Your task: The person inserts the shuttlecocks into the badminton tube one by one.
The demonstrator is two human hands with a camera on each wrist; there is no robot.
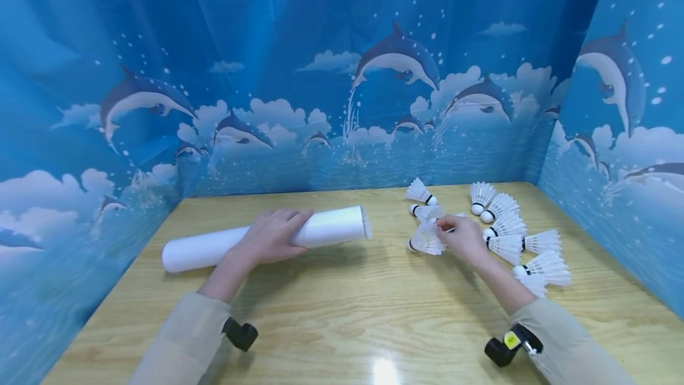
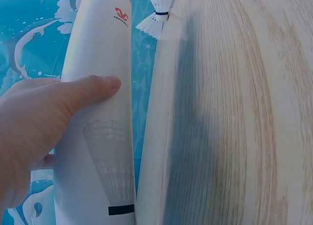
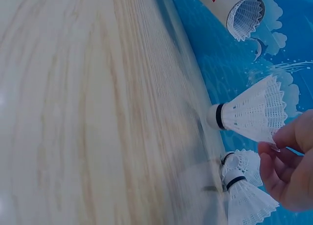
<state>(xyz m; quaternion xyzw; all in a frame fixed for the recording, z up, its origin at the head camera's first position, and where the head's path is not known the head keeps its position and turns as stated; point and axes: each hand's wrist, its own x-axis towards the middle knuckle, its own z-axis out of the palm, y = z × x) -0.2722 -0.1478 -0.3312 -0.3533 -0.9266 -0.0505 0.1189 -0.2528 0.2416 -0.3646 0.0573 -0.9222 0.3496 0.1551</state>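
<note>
My left hand point(image 1: 274, 233) grips a white cardboard shuttlecock tube point(image 1: 336, 226), thumb laid along its side. The tube is tilted, its right end raised above the table and facing the shuttlecocks. In the right wrist view, the skirt of a shuttlecock point(image 3: 246, 20) fills the tube's mouth. With thumb and fingertips, my right hand point(image 1: 462, 236) pinches the skirt edge of a white shuttlecock point(image 3: 254, 110), whose black-banded cork points left, toward the tube side. Two more shuttlecocks lie close behind that one, including one at the back point(image 1: 419, 191).
Several shuttlecocks point(image 1: 504, 224) lie in a loose group to the right of my right forearm. The wooden table point(image 1: 342, 325) ends at a blue dolphin-print curtain point(image 1: 299, 76) at the back and sides. Each wrist carries a small black camera point(image 1: 239, 334).
</note>
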